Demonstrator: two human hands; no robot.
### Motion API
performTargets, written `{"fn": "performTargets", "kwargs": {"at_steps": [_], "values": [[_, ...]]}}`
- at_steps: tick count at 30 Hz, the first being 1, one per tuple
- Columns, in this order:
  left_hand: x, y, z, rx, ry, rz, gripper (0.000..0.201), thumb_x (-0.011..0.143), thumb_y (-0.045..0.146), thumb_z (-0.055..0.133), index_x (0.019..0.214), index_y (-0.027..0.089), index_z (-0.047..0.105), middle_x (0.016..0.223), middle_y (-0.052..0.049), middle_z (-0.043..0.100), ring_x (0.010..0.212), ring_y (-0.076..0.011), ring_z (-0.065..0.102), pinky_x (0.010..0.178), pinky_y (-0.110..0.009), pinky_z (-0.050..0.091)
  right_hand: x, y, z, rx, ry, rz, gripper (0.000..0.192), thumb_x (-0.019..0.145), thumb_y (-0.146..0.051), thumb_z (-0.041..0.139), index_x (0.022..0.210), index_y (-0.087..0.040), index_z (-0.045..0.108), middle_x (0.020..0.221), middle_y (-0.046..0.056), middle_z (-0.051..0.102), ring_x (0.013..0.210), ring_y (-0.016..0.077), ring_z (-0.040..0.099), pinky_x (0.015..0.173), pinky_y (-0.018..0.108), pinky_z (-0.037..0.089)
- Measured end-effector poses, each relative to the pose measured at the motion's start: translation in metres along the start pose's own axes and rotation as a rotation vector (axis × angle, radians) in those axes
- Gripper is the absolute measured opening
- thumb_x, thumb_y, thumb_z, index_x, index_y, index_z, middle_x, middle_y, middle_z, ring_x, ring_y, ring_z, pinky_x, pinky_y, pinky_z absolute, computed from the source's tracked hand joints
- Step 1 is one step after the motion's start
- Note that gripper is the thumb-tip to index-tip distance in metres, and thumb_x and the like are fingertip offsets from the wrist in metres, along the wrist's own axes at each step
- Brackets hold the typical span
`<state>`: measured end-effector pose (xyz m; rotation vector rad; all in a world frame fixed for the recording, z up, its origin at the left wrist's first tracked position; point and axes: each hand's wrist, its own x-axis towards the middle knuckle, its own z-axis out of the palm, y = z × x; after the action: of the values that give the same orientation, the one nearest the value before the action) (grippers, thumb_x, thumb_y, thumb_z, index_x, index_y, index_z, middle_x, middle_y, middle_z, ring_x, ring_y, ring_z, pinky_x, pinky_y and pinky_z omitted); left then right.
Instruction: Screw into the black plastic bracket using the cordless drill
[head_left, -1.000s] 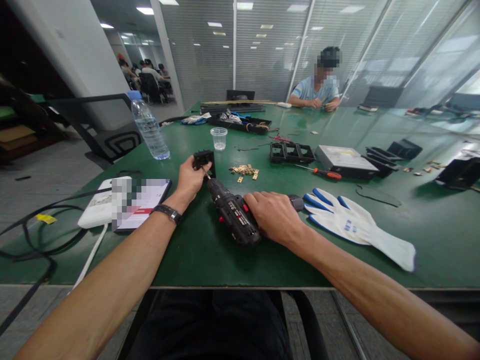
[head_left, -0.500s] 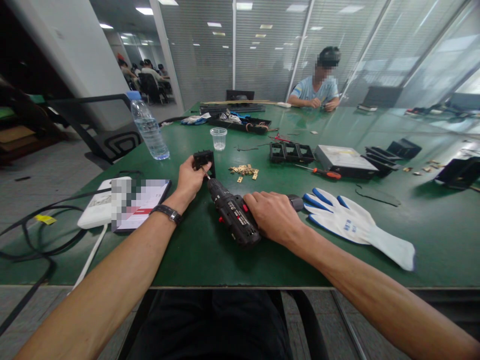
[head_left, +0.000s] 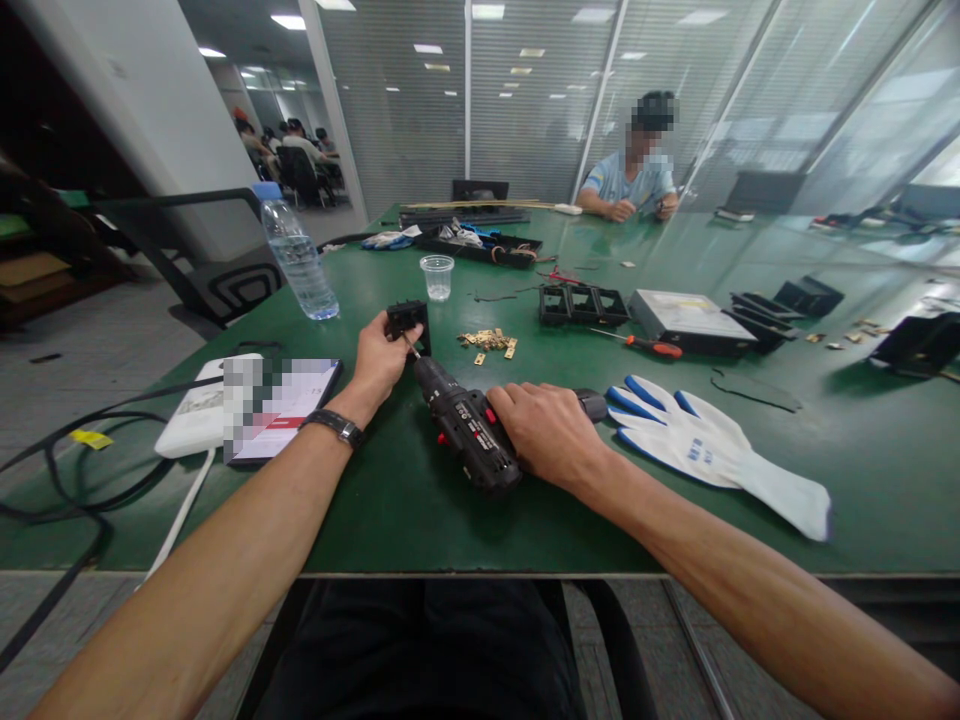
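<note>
My left hand (head_left: pixel 384 352) is closed on a small black plastic part (head_left: pixel 406 316), held upright over the green table (head_left: pixel 405 540). Wrapped round the grip of a black cordless drill (head_left: pixel 471 428) is my right hand (head_left: pixel 551 425). The drill lies on its side, and its bit reaches the black part beside my left thumb; the exact contact point is too small to make out. Just beyond the drill is a pile of small brass plates (head_left: pixel 491 342). A white work glove with blue fingertips (head_left: pixel 694 440) lies to the right of my right hand.
A clear plastic cup (head_left: pixel 437 278) and a water bottle (head_left: pixel 298 255) stand behind my left hand. A phone (head_left: pixel 289 410) and white box (head_left: pixel 199 410) lie left. Farther right are a black frame (head_left: pixel 583 305), screwdriver (head_left: pixel 651 347) and metal box (head_left: pixel 690 322). A person (head_left: pixel 630 185) sits opposite.
My hands, the drill and the black part look the same as before. The person across the table has shifted their head and hands slightly.
</note>
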<state>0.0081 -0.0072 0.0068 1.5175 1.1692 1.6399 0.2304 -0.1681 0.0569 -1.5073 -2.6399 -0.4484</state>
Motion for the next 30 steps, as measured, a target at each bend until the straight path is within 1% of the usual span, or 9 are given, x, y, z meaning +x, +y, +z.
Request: {"fn": "performTargets", "kwargs": {"at_steps": [4,10,19,25,30], "values": [[-0.0003,0.0,0.0002,0.005,-0.003,0.001,0.039,0.068,0.031,0.075,0.102,0.015,0.065,0.097,-0.005,0.069,0.08,-0.0155,0.063,0.072,-0.027,0.052,0.0,0.0008,0.0012,0.0,0.006,-0.005,0.012,0.091,-0.018,0.046,0.101,-0.02,0.051,0.093,0.006,0.066,0.081,0.0239,0.062,0.064,0.033,0.037],[-0.0002,0.0001,0.0004,-0.001,0.001,0.016,0.039,0.068,0.029,0.075,0.102,0.015,0.065,0.097,-0.005,0.069,0.082,-0.0158,0.063,0.076,-0.029,0.053,-0.0006,0.0002,-0.0003,0.002,-0.016,0.0,0.012,0.091,-0.019,0.046,0.102,-0.02,0.051,0.094,0.007,0.066,0.083,0.0243,0.062,0.065,0.033,0.038],[-0.0007,0.0008,0.0001,-0.001,0.004,0.008,0.04,0.067,0.03,0.076,0.102,0.014,0.065,0.097,-0.005,0.069,0.08,-0.0154,0.062,0.071,-0.026,0.052,0.0005,-0.0005,-0.0035,0.005,-0.073,0.017,0.014,0.093,-0.019,0.044,0.105,-0.02,0.051,0.099,0.009,0.066,0.087,0.0239,0.062,0.069,0.032,0.038],[-0.0008,0.0003,0.0003,-0.013,0.003,0.007,0.04,0.067,0.031,0.076,0.103,0.014,0.065,0.096,-0.006,0.069,0.079,-0.0153,0.062,0.068,-0.025,0.052,0.0,0.0004,-0.0015,0.015,-0.042,0.009,0.014,0.092,-0.018,0.044,0.104,-0.019,0.051,0.097,0.009,0.066,0.085,0.0231,0.061,0.067,0.031,0.036],[-0.0011,0.001,0.0006,-0.019,-0.005,0.015,0.039,0.068,0.03,0.075,0.103,0.014,0.065,0.097,-0.006,0.069,0.079,-0.0149,0.063,0.07,-0.026,0.052,-0.0004,0.0009,0.0001,0.013,-0.008,-0.002,0.013,0.09,-0.019,0.046,0.102,-0.02,0.051,0.094,0.007,0.066,0.082,0.0235,0.061,0.065,0.032,0.036]]}}
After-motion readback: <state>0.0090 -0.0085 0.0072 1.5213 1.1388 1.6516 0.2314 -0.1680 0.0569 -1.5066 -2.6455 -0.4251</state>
